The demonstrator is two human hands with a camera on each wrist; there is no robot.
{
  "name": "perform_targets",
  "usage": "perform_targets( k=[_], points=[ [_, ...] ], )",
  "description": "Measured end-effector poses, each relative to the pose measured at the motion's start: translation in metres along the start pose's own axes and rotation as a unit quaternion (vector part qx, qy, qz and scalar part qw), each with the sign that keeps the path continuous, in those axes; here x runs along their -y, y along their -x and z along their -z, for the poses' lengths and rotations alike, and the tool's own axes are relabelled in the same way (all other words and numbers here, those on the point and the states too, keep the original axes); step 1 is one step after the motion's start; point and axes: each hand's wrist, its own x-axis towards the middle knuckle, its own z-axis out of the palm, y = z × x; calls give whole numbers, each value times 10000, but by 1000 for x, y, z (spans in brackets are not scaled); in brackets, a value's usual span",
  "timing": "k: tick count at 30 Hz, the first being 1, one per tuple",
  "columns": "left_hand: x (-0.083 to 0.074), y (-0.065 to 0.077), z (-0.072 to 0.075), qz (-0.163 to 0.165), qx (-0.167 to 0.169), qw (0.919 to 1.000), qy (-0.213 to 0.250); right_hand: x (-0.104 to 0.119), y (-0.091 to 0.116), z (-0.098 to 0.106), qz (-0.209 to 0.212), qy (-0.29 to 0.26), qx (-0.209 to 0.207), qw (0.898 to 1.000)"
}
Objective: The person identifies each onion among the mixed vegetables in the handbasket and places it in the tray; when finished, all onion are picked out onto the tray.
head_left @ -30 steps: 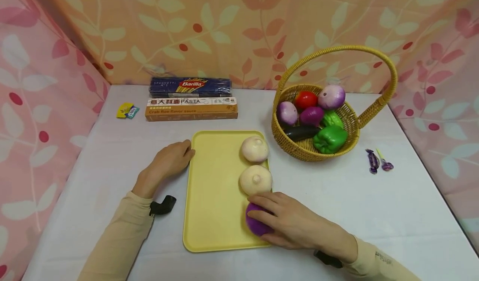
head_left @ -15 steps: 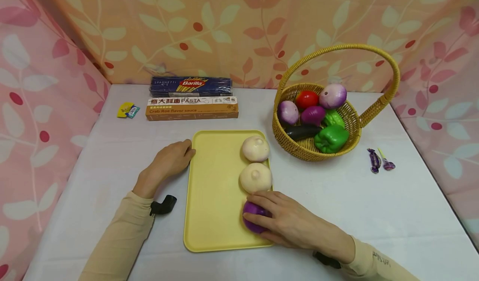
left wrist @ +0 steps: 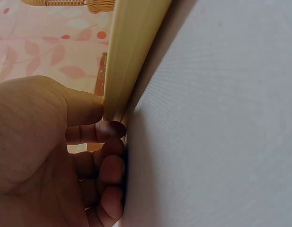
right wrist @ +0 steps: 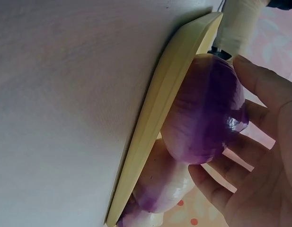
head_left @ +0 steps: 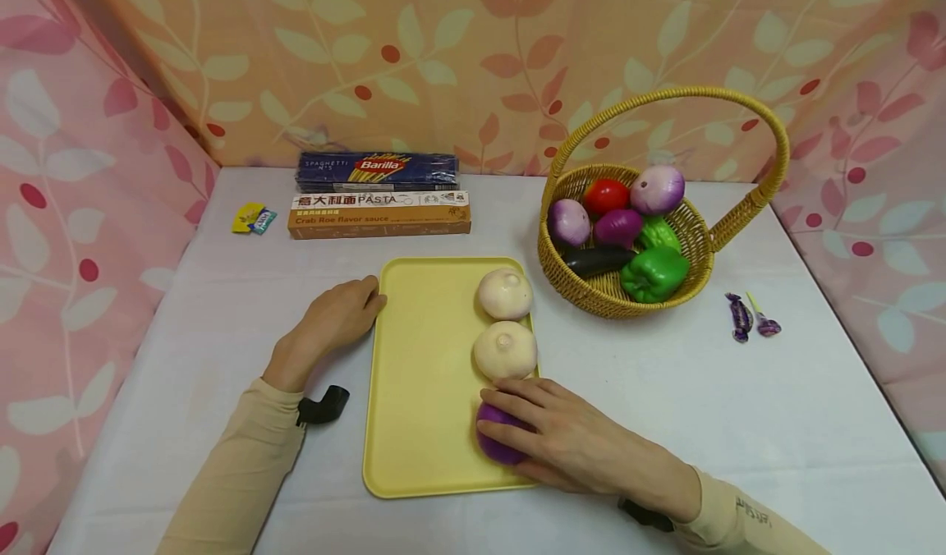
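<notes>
In the head view, a yellow tray (head_left: 424,374) lies on the white tabletop. My left hand (head_left: 336,317) is at its upper left edge; the left wrist view shows thumb and index finger pinching the rim. Along the tray's right side, two pale turnips (head_left: 506,350) sit one behind the other. Nearest me is a purple-topped turnip (head_left: 498,433) at the lower right of the tray. My right hand (head_left: 572,436) holds it with fingers curved around it. The right wrist view shows its purple side (right wrist: 209,111) toward the palm, with spread fingertips around it.
A wicker basket (head_left: 591,296) of vegetables with a tall handle stands at the back right. Behind the tray lie a pasta box (head_left: 380,225) and a blue spaghetti pack (head_left: 377,171). Small wrapped sweets (head_left: 739,317) lie far right, and small packets (head_left: 254,217) far left.
My right hand has shifted the purple-topped turnip slightly left on the tray. My left hand stays at the tray's edge.
</notes>
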Motion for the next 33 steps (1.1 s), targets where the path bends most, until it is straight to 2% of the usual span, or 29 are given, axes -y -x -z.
perform_targets(
  k=[5,8,10,12,14,16,17,20,23,29,33],
  points=[
    [0,1,2,1,-36,10000,1,-4,-2,6,-6,-103,-117,9999],
    [0,1,3,-12,-51,10000,16,-20,-3,15,-280,-227,-491,9981],
    [0,1,3,-11,-71,10000,27,-42,-2,24,-632,-182,-921,9936],
    [1,1,3,-12,-87,10000,39,-72,0,35,-1088,-37,-1455,9834],
    [2,1,2,-20,-66,9999,74,-106,4,46,-1653,183,-1916,9673],
    [3,1,1,-19,-21,9999,98,-139,11,57,-2256,342,-2178,9489],
    [3,1,0,-26,14,9999,107,-153,15,62,-2592,424,-2175,9401],
    [4,2,-1,-39,68,9999,111,-188,25,79,-3515,520,-1685,9194],
    [4,3,0,-58,34,9999,84,-211,26,93,-4018,500,-881,9101],
    [4,2,1,-61,-23,9999,88,-241,17,109,-4210,455,652,9036],
    [2,1,0,-67,47,9999,123,-251,19,107,-4200,506,1213,8980]
  ],
)
